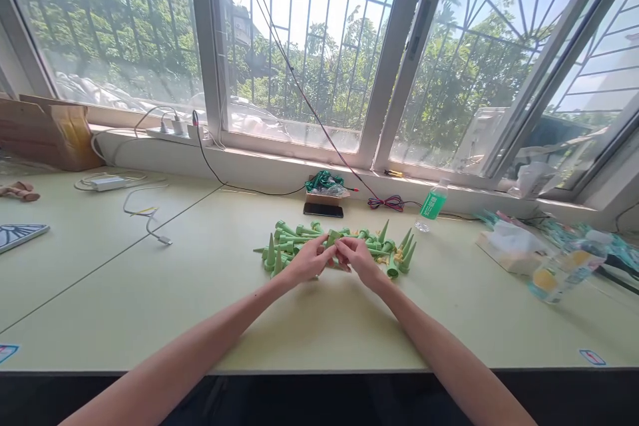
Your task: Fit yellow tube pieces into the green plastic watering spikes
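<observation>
My left hand [308, 261] and my right hand [360, 258] meet at the middle of the table, fingertips closed together around a green plastic watering spike [333, 235]. Its round, wider end points up between the fingers; the lower part is hidden by my hands. Behind and on both sides lies a pile of similar green spikes [287, 239], some lying flat and some standing with the tip up [408, 256]. Small yellow pieces [398, 257] are scattered among the spikes on the right.
Behind the pile lie a black phone [323, 210] and an open box [327, 190] with green stuff. A green-labelled bottle [432, 205] stands to the right, near a tissue box [512, 246] and another bottle [564, 269]. Cables [147, 213] lie at left; windows line the back.
</observation>
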{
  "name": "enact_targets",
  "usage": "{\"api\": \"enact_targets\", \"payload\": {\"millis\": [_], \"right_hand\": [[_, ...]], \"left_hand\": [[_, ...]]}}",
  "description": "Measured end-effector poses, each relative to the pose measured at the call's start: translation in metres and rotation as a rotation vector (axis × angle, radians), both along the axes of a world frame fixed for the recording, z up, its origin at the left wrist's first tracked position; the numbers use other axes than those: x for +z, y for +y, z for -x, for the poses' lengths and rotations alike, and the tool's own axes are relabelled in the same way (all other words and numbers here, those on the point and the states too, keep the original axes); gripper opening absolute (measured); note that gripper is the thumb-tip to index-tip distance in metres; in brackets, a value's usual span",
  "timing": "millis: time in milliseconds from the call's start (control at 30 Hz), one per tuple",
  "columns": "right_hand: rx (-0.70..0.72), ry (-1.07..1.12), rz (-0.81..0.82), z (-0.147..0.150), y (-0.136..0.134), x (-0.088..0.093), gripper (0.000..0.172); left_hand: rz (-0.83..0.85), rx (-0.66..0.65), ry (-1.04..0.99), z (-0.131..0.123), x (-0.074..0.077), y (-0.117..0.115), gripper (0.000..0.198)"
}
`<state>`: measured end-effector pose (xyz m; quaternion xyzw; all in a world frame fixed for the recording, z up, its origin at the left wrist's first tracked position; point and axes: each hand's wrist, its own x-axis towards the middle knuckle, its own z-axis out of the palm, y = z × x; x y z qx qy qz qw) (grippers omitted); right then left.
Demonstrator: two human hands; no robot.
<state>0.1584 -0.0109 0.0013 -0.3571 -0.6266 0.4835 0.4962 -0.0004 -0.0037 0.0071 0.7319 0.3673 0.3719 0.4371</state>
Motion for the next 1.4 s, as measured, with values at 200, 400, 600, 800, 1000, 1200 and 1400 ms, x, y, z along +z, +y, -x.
{"api": "enact_targets", "payload": {"millis": [200, 400, 600, 800, 1000, 1200, 1400], "right_hand": [[-0.040, -0.080, -0.029, 0.000, -0.002, 0.002, 0.036], [-0.051, -0.132, -0.085, -0.002, 0.003, -0.006, 0.035], [-0.085, -0.171, -0.149, -0.003, 0.006, -0.011, 0.036], [-0.121, -0.175, -0.153, 0.000, 0.004, -0.008, 0.036], [-0.108, -0.099, -0.141, 0.003, 0.001, -0.001, 0.037], [-0.116, -0.119, -0.163, 0.003, 0.001, -0.001, 0.039], [-0.218, -0.276, -0.254, 0.000, 0.002, -0.004, 0.041]], "left_hand": [[-0.021, 0.007, -0.001, -0.001, 0.007, -0.006, 0.032], [-0.038, 0.003, -0.027, -0.001, 0.007, -0.007, 0.026], [-0.011, 0.022, -0.012, -0.002, 0.006, -0.007, 0.030], [0.186, -0.046, -0.079, -0.001, 0.006, -0.005, 0.039], [0.332, -0.109, -0.239, -0.002, 0.008, -0.005, 0.046], [0.413, -0.137, -0.293, -0.002, 0.008, -0.004, 0.042], [0.471, -0.157, -0.220, 0.002, 0.006, -0.002, 0.051]]}}
